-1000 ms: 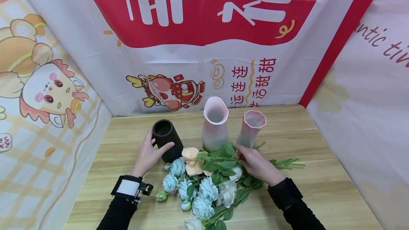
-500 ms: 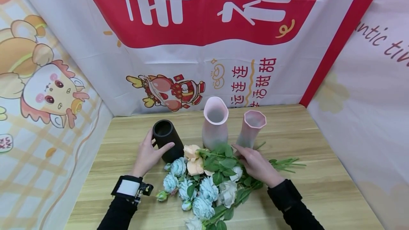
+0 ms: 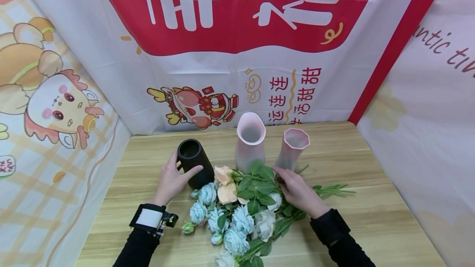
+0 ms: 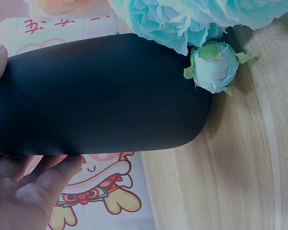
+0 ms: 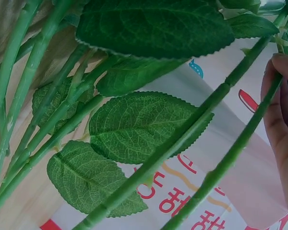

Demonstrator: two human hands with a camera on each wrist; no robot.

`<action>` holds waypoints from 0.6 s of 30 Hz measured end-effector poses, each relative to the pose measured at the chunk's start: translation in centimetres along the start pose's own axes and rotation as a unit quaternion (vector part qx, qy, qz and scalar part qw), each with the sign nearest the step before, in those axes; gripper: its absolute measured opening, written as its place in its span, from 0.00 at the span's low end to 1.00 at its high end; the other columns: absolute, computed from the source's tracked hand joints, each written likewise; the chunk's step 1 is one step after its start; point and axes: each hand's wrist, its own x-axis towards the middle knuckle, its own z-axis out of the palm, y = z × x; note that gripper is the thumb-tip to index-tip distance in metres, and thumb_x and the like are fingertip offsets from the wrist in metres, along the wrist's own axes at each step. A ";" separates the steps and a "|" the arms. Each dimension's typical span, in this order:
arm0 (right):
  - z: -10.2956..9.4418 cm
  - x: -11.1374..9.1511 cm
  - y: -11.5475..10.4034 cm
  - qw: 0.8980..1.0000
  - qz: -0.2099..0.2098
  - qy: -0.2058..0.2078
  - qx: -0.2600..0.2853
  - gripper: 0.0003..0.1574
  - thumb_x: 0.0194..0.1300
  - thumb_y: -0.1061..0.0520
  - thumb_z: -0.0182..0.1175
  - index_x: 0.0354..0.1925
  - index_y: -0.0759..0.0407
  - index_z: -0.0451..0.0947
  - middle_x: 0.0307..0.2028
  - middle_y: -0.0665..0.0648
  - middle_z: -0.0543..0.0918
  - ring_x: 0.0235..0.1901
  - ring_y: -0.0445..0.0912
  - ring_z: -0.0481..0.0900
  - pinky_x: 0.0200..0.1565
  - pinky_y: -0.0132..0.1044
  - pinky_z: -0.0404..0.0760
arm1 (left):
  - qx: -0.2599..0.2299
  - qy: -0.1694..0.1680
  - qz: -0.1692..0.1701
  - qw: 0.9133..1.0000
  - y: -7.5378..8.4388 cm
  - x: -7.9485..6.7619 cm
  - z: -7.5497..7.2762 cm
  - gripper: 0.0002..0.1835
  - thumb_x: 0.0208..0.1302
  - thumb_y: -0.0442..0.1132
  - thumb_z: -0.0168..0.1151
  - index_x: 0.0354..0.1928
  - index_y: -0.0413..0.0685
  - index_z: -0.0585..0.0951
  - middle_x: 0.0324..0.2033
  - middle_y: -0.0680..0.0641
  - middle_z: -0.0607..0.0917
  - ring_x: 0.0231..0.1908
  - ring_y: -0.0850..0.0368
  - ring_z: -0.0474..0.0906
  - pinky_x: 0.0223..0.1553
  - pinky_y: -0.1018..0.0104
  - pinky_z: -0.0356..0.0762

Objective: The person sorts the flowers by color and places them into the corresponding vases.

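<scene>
My left hand [image 3: 172,180] holds a matt black cylindrical vase [image 3: 199,169], thumb on the near side and fingers around the far side. The left wrist view shows the vase [image 4: 105,96] at close range, with a pale blue bud [image 4: 215,68] overlapping its base end. My right hand [image 3: 298,190] pinches a green stem [image 5: 240,139] between thumb and fingers, as the right wrist view shows. Peach artificial roses [image 3: 227,193] on leafy stems lie to its left, beside the black vase. Pale blue flowers [image 3: 243,219] and white roses [image 3: 264,224] are spread on the table in front.
A tall pink-and-grey vase [image 3: 249,153] stands upright behind the flowers. Right of it stands a shorter pink vase [image 3: 291,153] with a faceted rim. Cut stem ends [image 3: 334,190] stick out rightward over the wooden table [image 3: 375,217]. A printed cloth [image 3: 193,73] hangs behind.
The peach roses have shifted slightly to the right, away from the black vase, and their leaves have moved a little. My left hand and the black vase stay in place.
</scene>
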 end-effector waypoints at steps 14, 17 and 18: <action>-0.2 0.0 -0.1 0.999 -0.006 0.011 -0.036 0.35 0.48 0.81 0.65 0.57 0.70 0.76 0.55 0.67 0.73 0.52 0.56 0.77 0.47 0.45 0.81 | 0.006 0.004 0.007 1.000 -0.1 -0.1 0.0 0.44 0.53 0.57 0.74 0.70 0.58 0.65 0.62 0.48 0.73 0.63 0.46 0.68 0.55 0.43 0.74; -0.1 0.1 0.0 0.999 -0.005 0.018 -0.031 0.30 0.48 0.81 0.67 0.52 0.72 0.79 0.59 0.70 0.70 0.57 0.61 0.73 0.52 0.48 0.78 | 0.009 0.005 0.008 1.000 -0.2 -0.1 0.0 0.44 0.53 0.57 0.74 0.70 0.57 0.65 0.62 0.48 0.73 0.63 0.46 0.69 0.55 0.43 0.74; -0.1 0.1 0.0 0.999 -0.006 0.021 -0.031 0.27 0.48 0.81 0.68 0.49 0.72 0.80 0.59 0.71 0.70 0.57 0.61 0.73 0.53 0.49 0.78 | 0.010 0.005 0.008 1.000 -0.2 -0.1 0.0 0.44 0.53 0.57 0.74 0.70 0.57 0.66 0.62 0.48 0.73 0.63 0.46 0.69 0.55 0.43 0.74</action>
